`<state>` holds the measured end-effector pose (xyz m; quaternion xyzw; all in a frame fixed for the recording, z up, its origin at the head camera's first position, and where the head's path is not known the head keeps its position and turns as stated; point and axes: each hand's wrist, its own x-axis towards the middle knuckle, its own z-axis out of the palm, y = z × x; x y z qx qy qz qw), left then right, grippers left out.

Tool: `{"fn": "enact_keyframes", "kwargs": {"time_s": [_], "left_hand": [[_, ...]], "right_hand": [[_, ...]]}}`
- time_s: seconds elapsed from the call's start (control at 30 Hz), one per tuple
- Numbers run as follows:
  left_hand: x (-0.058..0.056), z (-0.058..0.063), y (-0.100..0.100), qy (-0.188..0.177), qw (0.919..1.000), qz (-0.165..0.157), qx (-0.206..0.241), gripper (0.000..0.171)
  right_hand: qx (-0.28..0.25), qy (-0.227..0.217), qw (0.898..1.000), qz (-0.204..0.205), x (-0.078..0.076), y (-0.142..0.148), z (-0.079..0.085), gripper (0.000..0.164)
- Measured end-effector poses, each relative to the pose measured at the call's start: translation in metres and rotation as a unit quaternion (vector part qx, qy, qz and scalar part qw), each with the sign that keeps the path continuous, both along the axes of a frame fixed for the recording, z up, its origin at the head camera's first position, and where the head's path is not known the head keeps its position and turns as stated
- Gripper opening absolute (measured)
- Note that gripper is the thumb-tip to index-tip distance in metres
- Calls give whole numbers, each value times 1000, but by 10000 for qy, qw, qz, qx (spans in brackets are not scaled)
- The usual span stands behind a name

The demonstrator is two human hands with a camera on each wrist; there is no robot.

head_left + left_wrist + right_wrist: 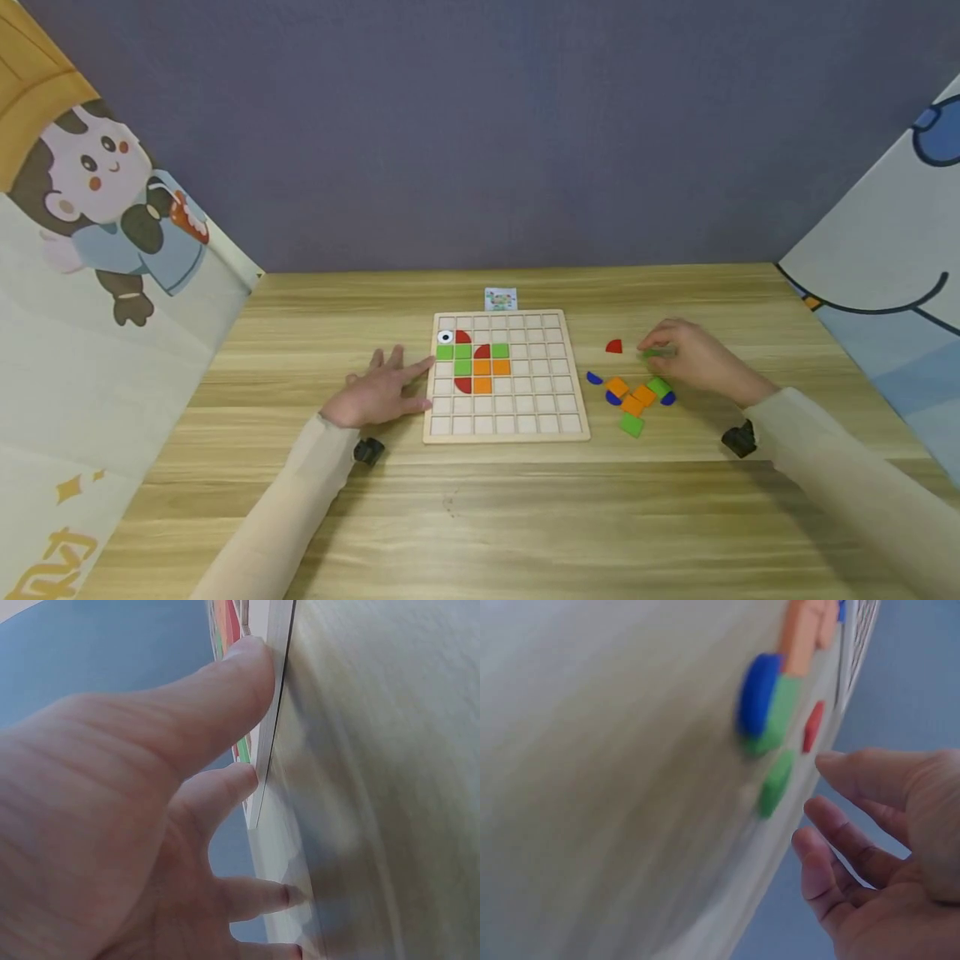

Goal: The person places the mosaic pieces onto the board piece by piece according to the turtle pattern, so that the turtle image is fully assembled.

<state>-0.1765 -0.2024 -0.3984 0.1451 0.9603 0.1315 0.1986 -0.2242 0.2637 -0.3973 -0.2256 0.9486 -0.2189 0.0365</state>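
A wooden board (539, 415) with lots of little boxes lies flat on the table (525, 517), in the middle of the frame. Some bright pieces sit in its boxes, on the left half of the board: a white piece with a black dot (446, 337), three round-sided red pieces (462, 386), four green squares (462, 367) and three orange squares (501, 367). A small card (501, 299) with a colored picture lies just above the board. The left hand (378, 390) is left of the middle, with its fingers spread out. Its thumb and pointing finger touch the left edge of the board, and its grip is loose, with nothing in it. The right hand (686, 358) is on the right side of the frame, by the loose pieces. Its thumb and fingers are apart, so its grip is not holding anything. A loose green piece (776, 784) is just beside its fingertips. A loose red piece (614, 347) lies to the left of that hand. Below it is a messy bunch: three loose orange squares (632, 406), three blue pieces (594, 378) with round sides, and two more green ones (632, 426). Both arms wear pale sleeves (266, 517), and a dark blue-gray wall (510, 133) fills the top.
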Motion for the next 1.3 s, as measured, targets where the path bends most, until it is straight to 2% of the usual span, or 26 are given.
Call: {"fn": "enact_keyframes", "kwargs": {"time_s": [0.33,0.67,0.83,0.97,1.07,1.17,1.3], "left_hand": [[0,0,1,-9,10000,-2,15,73],[0,-1,0,27,10000,-31,-16,73],[1,0,0,11,10000,-24,42,73],[1,0,0,21,10000,-27,45,73],[1,0,1,27,10000,-14,12,73],[1,1,2,25,10000,-14,-9,73],[1,0,1,21,10000,-3,0,74]], "right_hand": [[-95,-33,9998,-171,6,22,-10,21],[-124,38,9996,-241,5,21,-16,18],[-55,101,9991,-404,3,20,-21,16],[-139,108,9984,-537,3,20,-22,20],[-291,321,9976,-536,3,21,-23,23],[-460,729,9954,-409,2,21,-22,22],[-677,1202,9904,-85,2,14,-15,20]]}}
